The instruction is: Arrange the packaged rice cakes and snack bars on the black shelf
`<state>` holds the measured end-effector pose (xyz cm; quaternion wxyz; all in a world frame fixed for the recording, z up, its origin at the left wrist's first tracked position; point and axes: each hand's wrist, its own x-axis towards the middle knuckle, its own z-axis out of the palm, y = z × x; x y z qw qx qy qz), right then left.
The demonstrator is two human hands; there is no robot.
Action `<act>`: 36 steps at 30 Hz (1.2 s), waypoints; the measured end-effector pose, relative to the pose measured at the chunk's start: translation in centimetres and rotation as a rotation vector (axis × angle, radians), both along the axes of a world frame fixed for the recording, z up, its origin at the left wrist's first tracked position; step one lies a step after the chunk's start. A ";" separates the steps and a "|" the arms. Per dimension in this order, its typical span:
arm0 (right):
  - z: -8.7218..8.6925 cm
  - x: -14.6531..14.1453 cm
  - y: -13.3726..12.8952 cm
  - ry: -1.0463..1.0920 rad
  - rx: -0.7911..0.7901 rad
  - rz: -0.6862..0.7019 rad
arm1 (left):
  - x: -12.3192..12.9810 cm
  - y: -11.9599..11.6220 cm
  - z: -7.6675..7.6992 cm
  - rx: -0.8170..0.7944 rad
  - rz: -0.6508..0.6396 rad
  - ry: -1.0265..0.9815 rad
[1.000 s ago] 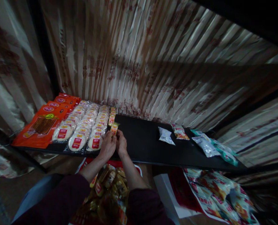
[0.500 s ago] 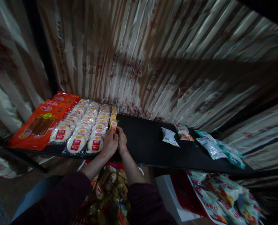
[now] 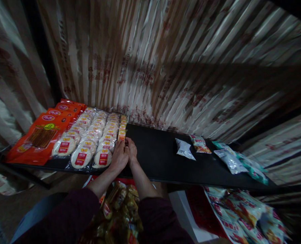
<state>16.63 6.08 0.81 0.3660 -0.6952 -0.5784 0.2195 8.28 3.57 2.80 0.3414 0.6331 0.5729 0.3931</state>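
Note:
On a black shelf (image 3: 160, 152), a small yellow snack packet (image 3: 122, 135) lies at the near end of a narrow row of similar packets. My left hand (image 3: 120, 156) has its fingers closed on the packet's near end. Touching it on the right is my right hand (image 3: 131, 149), fingers curled; whether it also grips the packet is hidden. Left of my hands, round white crackers (image 3: 103, 157) in clear wrappers form overlapping rows. Orange snack bags (image 3: 40, 135) overlap at the shelf's left end.
Small white packets (image 3: 185, 149) and green packets (image 3: 252, 166) lie on the shelf's right part. Below its front edge are a pile of wrapped snacks (image 3: 120, 210) and a red bag of white packets (image 3: 241, 213). A pleated curtain (image 3: 150, 67) hangs behind.
The yellow packet now lies lower, in line with the row, where before its end stood raised and tilted. Both hands have stayed close together, and the view has shifted slightly.

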 end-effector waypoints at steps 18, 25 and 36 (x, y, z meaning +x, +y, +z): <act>-0.2 0.2 0.7 0.057 0.025 0.049 | 0.4 0.5 -0.7 0.022 0.013 0.002; -0.7 0.2 0.7 0.055 0.053 0.049 | 0.6 0.2 -1.5 0.032 0.010 -0.019; -1.5 0.3 2.5 0.133 0.088 -0.077 | 0.1 0.1 -0.8 0.057 -0.046 0.023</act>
